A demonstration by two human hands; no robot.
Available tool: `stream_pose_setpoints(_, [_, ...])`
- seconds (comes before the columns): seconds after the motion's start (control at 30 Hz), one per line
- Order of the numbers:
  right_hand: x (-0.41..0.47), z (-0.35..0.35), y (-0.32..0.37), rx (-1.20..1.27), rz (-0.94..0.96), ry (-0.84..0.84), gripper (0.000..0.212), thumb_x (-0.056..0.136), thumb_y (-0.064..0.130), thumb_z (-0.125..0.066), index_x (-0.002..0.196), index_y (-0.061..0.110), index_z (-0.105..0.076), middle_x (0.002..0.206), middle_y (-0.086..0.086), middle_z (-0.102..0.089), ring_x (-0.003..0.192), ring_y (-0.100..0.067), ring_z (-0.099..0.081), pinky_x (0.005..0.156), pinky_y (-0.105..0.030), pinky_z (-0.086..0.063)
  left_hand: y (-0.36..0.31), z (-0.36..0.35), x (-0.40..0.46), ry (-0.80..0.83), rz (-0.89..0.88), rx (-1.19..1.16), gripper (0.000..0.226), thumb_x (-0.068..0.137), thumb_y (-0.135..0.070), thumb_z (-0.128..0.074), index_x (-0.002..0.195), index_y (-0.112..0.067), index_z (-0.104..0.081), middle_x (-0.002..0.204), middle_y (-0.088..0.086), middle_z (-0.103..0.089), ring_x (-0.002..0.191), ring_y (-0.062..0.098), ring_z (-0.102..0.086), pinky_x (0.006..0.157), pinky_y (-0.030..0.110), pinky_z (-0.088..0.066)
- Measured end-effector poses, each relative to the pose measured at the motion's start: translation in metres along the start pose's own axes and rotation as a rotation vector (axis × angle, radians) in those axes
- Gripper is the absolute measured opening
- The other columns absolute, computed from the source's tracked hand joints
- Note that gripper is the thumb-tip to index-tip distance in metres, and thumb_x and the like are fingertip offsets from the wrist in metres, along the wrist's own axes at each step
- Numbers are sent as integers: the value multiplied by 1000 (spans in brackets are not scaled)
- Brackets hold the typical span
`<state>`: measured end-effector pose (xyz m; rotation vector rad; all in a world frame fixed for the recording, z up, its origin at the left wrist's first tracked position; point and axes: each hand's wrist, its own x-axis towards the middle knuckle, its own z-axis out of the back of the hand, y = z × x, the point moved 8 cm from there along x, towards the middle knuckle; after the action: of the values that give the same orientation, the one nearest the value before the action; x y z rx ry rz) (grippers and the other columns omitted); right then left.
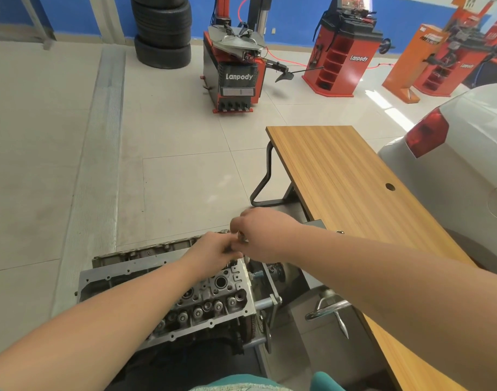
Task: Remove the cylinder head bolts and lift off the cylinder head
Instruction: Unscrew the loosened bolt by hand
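Observation:
The grey aluminium cylinder head [213, 300] sits on the engine block on a stand at the bottom centre, its valve gear and spark plug wells exposed. Both my hands meet over its far right corner. My right hand [261, 230] has its fingers curled round a small metal piece [241, 236], likely a bolt head or socket. My left hand [213, 249] pinches at the same spot just below it, fingertips touching the right hand. What lies under the fingers is hidden.
A wooden table [354, 193] runs along the right, with a small bolt [339, 232] on its near edge. The stand's crank handle [326, 306] sticks out to the right of the engine. A white car [467, 153] stands beyond; tyre machines and stacked tyres at the back.

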<state>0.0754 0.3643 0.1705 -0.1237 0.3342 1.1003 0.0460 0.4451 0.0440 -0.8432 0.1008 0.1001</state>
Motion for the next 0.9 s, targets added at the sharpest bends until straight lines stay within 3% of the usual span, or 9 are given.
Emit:
stream_pose_setpoints(0.07, [6, 1, -8, -3, -173, -17, 37, 101, 47, -50, 104, 13, -63, 87, -4, -62, 76, -25, -62, 59, -37, -51, -2, 3, -2, -69, 25, -60, 38, 90, -27, -80, 73, -59, -68, 71, -30, -69, 73, -10, -64, 65, 9, -43])
stream_pose_setpoints(0.17, [11, -3, -6, -114, -216, -30, 22, 102, 28, -55, 93, 10, -64, 70, -3, -53, 57, -20, -51, 45, -29, -34, -5, 6, -2, -119, 56, -103, 32, 79, -33, -87, 74, -58, -69, 76, -26, -71, 77, -1, -66, 63, 16, -48])
stream_pose_setpoints(0.23, [8, -5, -3, -113, -159, -17, 8, 97, 16, -59, 100, 9, -57, 71, -2, -49, 59, -20, -51, 45, -32, -33, -8, 6, 0, -69, 29, -79, 32, 84, -29, -85, 73, -55, -70, 78, -29, -72, 81, -3, -67, 69, 20, -50])
stream_pose_setpoints(0.33, [5, -6, 11, -186, 107, -32, 22, 93, 9, -60, 114, 12, -54, 85, -2, -53, 83, -23, -55, 63, -37, -45, -12, 6, -2, 54, 13, -74, 6, 99, -28, -72, 102, -33, -74, 99, -16, -76, 94, -1, -68, 86, 25, -53])
stream_pose_setpoints(0.43, [0, -4, 18, -279, 282, -73, 24, 97, 11, -55, 121, 12, -55, 100, -7, -58, 88, -23, -44, 70, -36, -38, -11, 5, -3, 78, 10, 18, 22, 104, -25, -64, 83, -31, -66, 81, -13, -71, 71, -4, -60, 70, 22, -46])
stream_pose_setpoints(0.53, [-1, -2, 7, -112, 96, -50, 22, 100, 25, -58, 118, 14, -57, 102, -4, -61, 94, -24, -57, 73, -39, -51, -11, 10, -4, 23, 15, -12, 27, 98, -18, -67, 83, -41, -64, 80, -16, -71, 73, -5, -63, 70, 22, -45])
stream_pose_setpoints(0.67, [8, -2, -13, 25, -274, -51, 31, 100, 43, -53, 92, 13, -57, 82, -7, -61, 68, -26, -62, 58, -37, -53, -13, 16, -9, -108, 30, -168, 17, 74, -41, -70, 72, -58, -69, 73, -28, -73, 72, -9, -67, 67, 8, -45])
stream_pose_setpoints(0.8, [9, -6, -5, -39, -187, -67, 10, 99, 19, -58, 100, 13, -49, 75, -2, -51, 70, -26, -58, 53, -36, -43, -17, 17, -8, -82, -2, -164, 24, 81, -34, -76, 77, -57, -70, 83, -29, -74, 84, -4, -70, 75, 13, -51])
stream_pose_setpoints(0.9, [6, -7, 8, -122, 78, -30, 23, 93, 10, -61, 112, 15, -50, 85, 1, -47, 83, -22, -46, 64, -37, -39, -15, 12, -6, 50, 7, -116, 13, 100, -22, -69, 105, -33, -74, 105, -12, -78, 103, 8, -71, 93, 28, -56])
